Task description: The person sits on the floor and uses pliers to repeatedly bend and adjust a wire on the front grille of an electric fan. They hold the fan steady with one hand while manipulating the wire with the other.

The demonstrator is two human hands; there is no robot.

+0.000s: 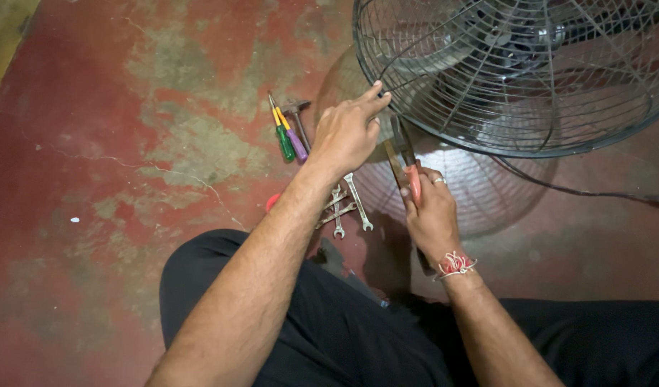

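Observation:
A large fan with a wire guard cage [516, 72] lies tilted at the upper right. My left hand [347, 129] reaches up to the cage's lower left rim, its fingertips pinched on the wire edge. Just below the rim, my right hand [431, 215] grips a pair of pliers with red handles [405, 161], jaws pointing up toward the rim. A red and white thread is tied around my right wrist, and a ring sits on one finger.
On the worn red floor [93, 143] lie a green-handled screwdriver [283, 140], a purple-handled screwdriver [295, 143], a small hammer [295, 107] and several open-end spanners [347, 208]. A second round guard [487, 190] lies flat under the fan. A black cable [588, 192] trails right. My dark-trousered legs fill the bottom.

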